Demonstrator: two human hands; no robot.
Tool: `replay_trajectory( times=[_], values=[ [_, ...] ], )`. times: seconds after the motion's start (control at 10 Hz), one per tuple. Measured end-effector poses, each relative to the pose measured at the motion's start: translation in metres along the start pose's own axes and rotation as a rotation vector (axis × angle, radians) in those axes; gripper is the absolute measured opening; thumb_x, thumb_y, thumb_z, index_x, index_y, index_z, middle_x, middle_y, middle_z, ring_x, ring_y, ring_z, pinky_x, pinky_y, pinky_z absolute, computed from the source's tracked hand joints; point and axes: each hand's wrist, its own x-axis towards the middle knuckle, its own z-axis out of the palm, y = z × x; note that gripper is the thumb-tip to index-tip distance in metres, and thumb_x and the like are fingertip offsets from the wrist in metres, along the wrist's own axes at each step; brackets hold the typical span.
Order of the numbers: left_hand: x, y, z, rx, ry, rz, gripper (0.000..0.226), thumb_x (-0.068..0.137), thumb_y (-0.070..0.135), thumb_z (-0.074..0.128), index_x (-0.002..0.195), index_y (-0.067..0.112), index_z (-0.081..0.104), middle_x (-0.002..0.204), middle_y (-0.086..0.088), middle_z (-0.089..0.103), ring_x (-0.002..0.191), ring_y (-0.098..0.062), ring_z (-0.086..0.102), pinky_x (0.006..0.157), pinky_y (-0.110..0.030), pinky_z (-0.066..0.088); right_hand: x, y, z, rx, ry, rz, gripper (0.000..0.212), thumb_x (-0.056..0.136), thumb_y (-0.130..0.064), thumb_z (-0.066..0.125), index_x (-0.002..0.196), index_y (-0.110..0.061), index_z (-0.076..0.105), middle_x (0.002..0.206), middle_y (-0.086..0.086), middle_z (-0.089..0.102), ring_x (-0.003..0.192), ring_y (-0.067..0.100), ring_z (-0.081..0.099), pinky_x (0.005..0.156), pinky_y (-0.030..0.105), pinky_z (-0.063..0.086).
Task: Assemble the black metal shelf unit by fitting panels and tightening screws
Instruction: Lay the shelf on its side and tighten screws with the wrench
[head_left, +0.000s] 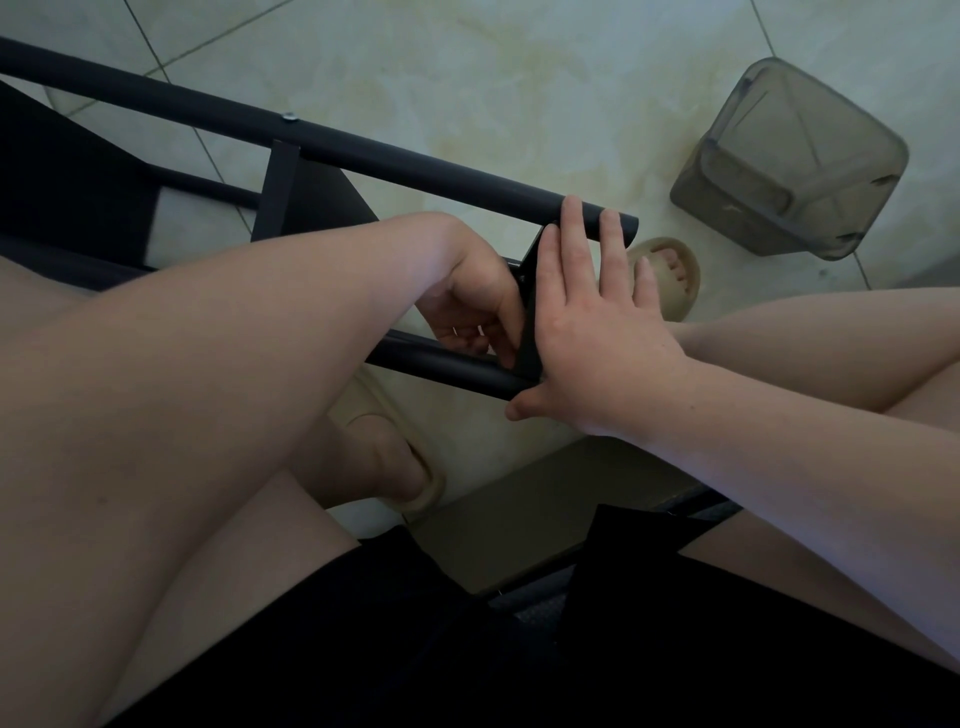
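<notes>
The black metal shelf frame lies on its side across the floor, with an upper tube (363, 150) and a lower tube (441, 364) running left to right. A black end panel (530, 312) stands between the two tubes near their right ends. My right hand (587, 332) lies flat against the outer face of this panel, fingers straight, fingertips up on the upper tube. My left hand (478, 306) is on the panel's inner side with its fingers curled toward it; what they hold is hidden. A silver screw head (287, 117) shows on the upper tube. Another black panel (291, 197) sits further left.
A translucent grey plastic bin (789, 166) lies tipped on the tiled floor at the right. My feet in beige slippers (670, 275) sit under and beside the frame. A dark cardboard sheet (545, 519) lies on the floor between my knees.
</notes>
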Motion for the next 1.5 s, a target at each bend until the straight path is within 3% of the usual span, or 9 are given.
replay_trajectory(
  times=[0.2,0.5,0.7,0.8,1.0,1.2,1.3,1.4,1.5],
  values=[
    [0.0030,-0.0004,0.0025,-0.007,-0.029,-0.003,0.008,0.086,0.008,0.062,0.086,0.013,0.069,0.074,0.002,0.063,0.057,-0.007,0.045,0.052,-0.016,0.041,-0.0004,0.0000,-0.0010,-0.003,-0.010,-0.001,0.152,0.065,-0.075,0.076,0.155,-0.001,-0.021,0.160,0.018,-0.036,0.149,0.046,-0.024,0.122,0.064,0.006],
    [-0.0010,0.0006,-0.0013,0.011,-0.031,0.041,0.029,0.080,0.006,0.066,0.108,0.011,0.064,0.077,0.002,0.063,0.066,-0.010,0.051,0.065,-0.022,0.042,-0.0003,0.0004,-0.0007,-0.003,-0.002,-0.002,0.152,0.065,-0.075,0.076,0.155,-0.001,-0.020,0.160,0.018,-0.035,0.150,0.046,-0.023,0.122,0.064,0.008],
    [0.0033,-0.0027,0.0024,0.002,-0.004,0.011,0.007,0.083,0.011,0.066,0.086,0.015,0.071,0.072,0.004,0.065,0.062,-0.009,0.049,0.062,-0.021,0.041,0.0002,0.0000,0.0002,0.001,-0.002,0.002,0.153,0.064,-0.075,0.077,0.155,-0.001,-0.021,0.160,0.018,-0.035,0.150,0.046,-0.023,0.122,0.063,0.008],
    [0.0017,-0.0005,0.0032,-0.005,-0.040,0.022,0.016,0.066,0.015,0.071,0.082,0.014,0.069,0.069,0.003,0.063,0.060,-0.008,0.049,0.057,-0.018,0.043,0.0003,0.0000,0.0004,-0.007,0.003,0.001,0.152,0.065,-0.076,0.077,0.155,-0.001,-0.021,0.160,0.018,-0.035,0.150,0.046,-0.023,0.122,0.064,0.008],
    [0.0014,-0.0008,-0.0002,-0.005,-0.039,0.050,0.011,0.085,0.003,0.063,0.089,0.012,0.068,0.071,0.002,0.065,0.061,-0.008,0.052,0.058,-0.018,0.046,0.0003,0.0003,0.0000,0.002,-0.003,0.000,0.152,0.065,-0.075,0.076,0.155,-0.001,-0.021,0.160,0.018,-0.036,0.149,0.046,-0.024,0.122,0.063,0.008],
    [0.0008,-0.0027,0.0004,-0.012,-0.003,0.005,0.014,0.085,0.010,0.064,0.097,0.015,0.070,0.083,0.003,0.067,0.072,-0.011,0.058,0.070,-0.025,0.044,0.0000,0.0001,-0.0003,0.005,-0.003,-0.001,0.152,0.065,-0.075,0.077,0.155,-0.001,-0.021,0.160,0.018,-0.036,0.149,0.046,-0.024,0.122,0.063,0.008],
    [0.0008,-0.0021,0.0038,0.002,-0.015,-0.006,0.026,0.068,0.019,0.071,0.094,0.017,0.071,0.081,0.004,0.066,0.067,-0.011,0.055,0.067,-0.024,0.044,0.0000,-0.0001,0.0000,0.002,-0.004,-0.002,0.153,0.064,-0.075,0.077,0.155,-0.001,-0.021,0.160,0.018,-0.036,0.149,0.046,-0.024,0.122,0.063,0.008],
    [0.0003,-0.0001,0.0045,0.008,-0.024,-0.008,0.012,0.078,0.013,0.067,0.090,0.014,0.069,0.076,0.003,0.064,0.064,-0.010,0.051,0.063,-0.022,0.043,0.0002,0.0000,0.0000,0.006,-0.007,-0.002,0.153,0.064,-0.075,0.077,0.155,0.000,-0.021,0.159,0.018,-0.036,0.149,0.046,-0.024,0.122,0.063,0.008],
    [-0.0011,0.0017,0.0036,-0.012,-0.043,0.010,0.015,0.071,0.012,0.068,0.087,0.013,0.068,0.071,0.002,0.064,0.061,-0.008,0.051,0.057,-0.018,0.044,0.0001,0.0000,-0.0003,0.000,-0.011,-0.001,0.153,0.065,-0.075,0.077,0.154,0.000,-0.022,0.159,0.018,-0.036,0.149,0.046,-0.024,0.122,0.063,0.008]
  ],
)
